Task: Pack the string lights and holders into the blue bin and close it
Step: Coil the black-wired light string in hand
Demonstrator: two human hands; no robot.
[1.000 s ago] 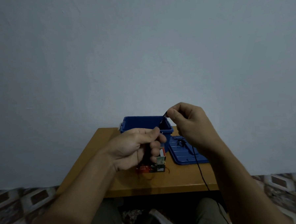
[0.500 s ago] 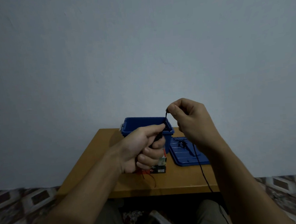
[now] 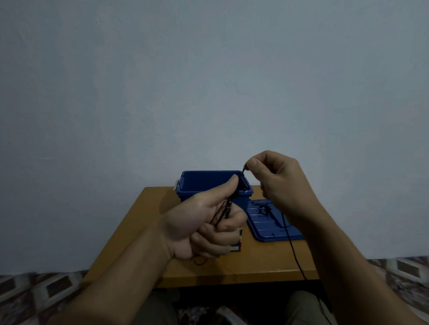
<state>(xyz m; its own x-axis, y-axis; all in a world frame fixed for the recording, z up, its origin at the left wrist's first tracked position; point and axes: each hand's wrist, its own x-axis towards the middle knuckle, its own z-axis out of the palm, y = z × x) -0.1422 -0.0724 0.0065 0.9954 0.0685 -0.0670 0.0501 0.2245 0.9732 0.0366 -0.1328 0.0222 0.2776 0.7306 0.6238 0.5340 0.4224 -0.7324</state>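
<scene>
The open blue bin (image 3: 204, 181) stands at the back of the small wooden table (image 3: 142, 230). Its blue lid (image 3: 266, 228) lies flat to the right, with a few dark pieces on it. My left hand (image 3: 206, 225) grips a bundle of the black string-light wire (image 3: 222, 211) in front of the bin, thumb up. My right hand (image 3: 281, 183) pinches the wire's upper part above the bin's right rim. The same wire (image 3: 294, 252) hangs down over the lid and off the table's front edge. A small red and dark holder box (image 3: 236, 247) sits mostly hidden under my left hand.
A plain grey-blue wall (image 3: 204, 76) rises right behind the table. Patterned floor tiles (image 3: 36, 296) show on both sides. My knees (image 3: 305, 309) sit under the table's front edge. A thin red wire (image 3: 200, 262) loops out beneath my left hand.
My left hand has turned palm toward me, showing the wire loops in its grip. My right hand has lifted slightly while pinching the wire above the bin.
</scene>
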